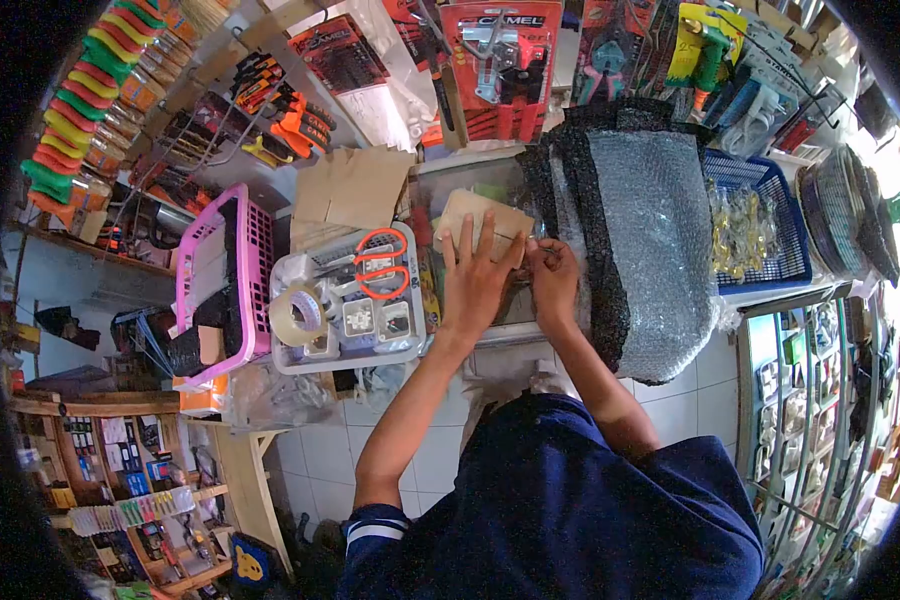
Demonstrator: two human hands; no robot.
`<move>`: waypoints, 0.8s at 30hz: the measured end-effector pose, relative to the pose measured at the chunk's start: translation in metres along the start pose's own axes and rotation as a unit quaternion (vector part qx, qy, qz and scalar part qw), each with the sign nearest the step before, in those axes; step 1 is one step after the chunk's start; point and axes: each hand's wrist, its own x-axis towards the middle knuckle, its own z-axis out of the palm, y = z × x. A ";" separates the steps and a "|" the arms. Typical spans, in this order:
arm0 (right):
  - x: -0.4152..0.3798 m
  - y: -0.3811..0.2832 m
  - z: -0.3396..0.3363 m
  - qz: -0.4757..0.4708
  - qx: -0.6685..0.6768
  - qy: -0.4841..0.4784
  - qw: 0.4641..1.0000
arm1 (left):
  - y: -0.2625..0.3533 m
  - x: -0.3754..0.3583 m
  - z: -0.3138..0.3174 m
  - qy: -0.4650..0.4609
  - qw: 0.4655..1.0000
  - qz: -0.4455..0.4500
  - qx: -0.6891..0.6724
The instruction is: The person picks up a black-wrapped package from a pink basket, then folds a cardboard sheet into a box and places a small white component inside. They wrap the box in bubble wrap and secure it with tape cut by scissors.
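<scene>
A small piece of brown cardboard [505, 218] lies on the glass-topped counter in front of me. My left hand [478, 275] rests flat on it with the fingers spread, pressing from above. At the cardboard's right edge, my right hand [554, 275] is closed in a pinch; what its fingertips hold is hidden. A grey plastic tray [417, 335] stands left of my hands, carrying orange-handled scissors [382, 292], a roll of clear tape [297, 318] and white square fittings [359, 319]. Behind the tray are larger brown cardboard pieces [350, 188].
A bubble wrap roll [655, 240] with black wrap lies close on the right. Beyond it sits a blue basket [770, 215] with small brass-coloured parts in bags. A pink basket [255, 290] stands at left. Packaged tools [500, 70] hang along the back.
</scene>
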 end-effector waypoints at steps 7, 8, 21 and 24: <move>-0.003 0.020 0.003 -0.016 -0.064 0.025 0.998 | -0.001 0.001 -0.001 -0.006 1.000 0.004 0.000; -0.003 0.018 0.003 0.000 -0.056 0.021 0.998 | -0.002 0.001 -0.001 -0.010 1.000 0.003 -0.007; -0.004 -0.010 0.005 -0.129 -0.292 -0.016 0.948 | -0.004 -0.006 0.004 0.035 0.994 -0.014 -0.106; 0.004 -0.008 0.006 -0.099 -0.348 -0.059 0.930 | 0.000 0.000 -0.010 -0.021 0.992 -0.059 -0.109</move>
